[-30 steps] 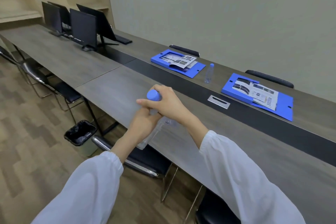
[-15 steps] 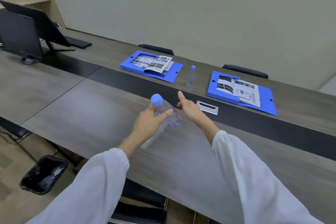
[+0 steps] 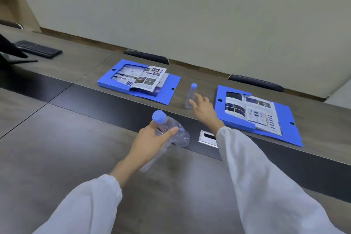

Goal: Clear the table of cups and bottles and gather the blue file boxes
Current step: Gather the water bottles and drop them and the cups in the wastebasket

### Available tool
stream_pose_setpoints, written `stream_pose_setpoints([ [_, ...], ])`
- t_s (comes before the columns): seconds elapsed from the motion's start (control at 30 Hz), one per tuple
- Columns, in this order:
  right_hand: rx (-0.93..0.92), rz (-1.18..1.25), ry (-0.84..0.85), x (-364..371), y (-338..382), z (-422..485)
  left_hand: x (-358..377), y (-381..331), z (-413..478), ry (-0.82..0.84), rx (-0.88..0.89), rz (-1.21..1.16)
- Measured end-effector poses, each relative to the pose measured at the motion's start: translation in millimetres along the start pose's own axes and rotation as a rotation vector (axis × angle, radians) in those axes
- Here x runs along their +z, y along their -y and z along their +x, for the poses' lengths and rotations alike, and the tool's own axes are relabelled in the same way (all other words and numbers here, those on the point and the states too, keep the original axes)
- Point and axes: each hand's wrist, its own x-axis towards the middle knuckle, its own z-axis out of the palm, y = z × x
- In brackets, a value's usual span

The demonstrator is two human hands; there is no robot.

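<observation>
My left hand (image 3: 151,143) grips a clear, crumpled plastic bottle with a blue cap (image 3: 171,131), held tilted above the grey table (image 3: 57,157). My right hand (image 3: 204,111) stretches across the table with fingers apart, just short of a second clear bottle with a blue cap (image 3: 190,95) that stands upright. Two blue file boxes lie open on the far side: one (image 3: 171,89) left of the standing bottle, one (image 3: 284,119) right of it. Each has an open booklet on it.
A dark strip runs along the table's middle with a metal cable hatch (image 3: 208,137) in it. Two black chair backs (image 3: 146,56) (image 3: 255,81) stand behind the far edge. A keyboard (image 3: 38,50) and a monitor base sit at far left.
My right hand has let go of the held bottle's cap and reached forward toward the standing bottle. My view has swung right and closer to the table; the left hand keeps its bottle.
</observation>
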Motion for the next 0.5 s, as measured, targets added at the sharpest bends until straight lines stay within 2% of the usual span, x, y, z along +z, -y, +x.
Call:
stream_pose_setpoints([
  [0.13,-0.033,0.068,-0.029,4.5,-18.2,96.4,26.4,3.0,61.4,-0.066,-0.049,-0.019],
  [0.3,-0.081,-0.033,-0.01,18.3,-38.4,189.3,58.0,25.3,117.7,-0.089,-0.132,0.012],
  [0.43,-0.089,-0.073,0.066,42.0,-50.6,229.9,68.6,49.4,130.6,-0.062,-0.173,-0.02],
  [0.5,-0.116,-0.113,0.037,55.8,-56.6,237.7,69.4,59.5,133.4,-0.053,-0.187,-0.01],
])
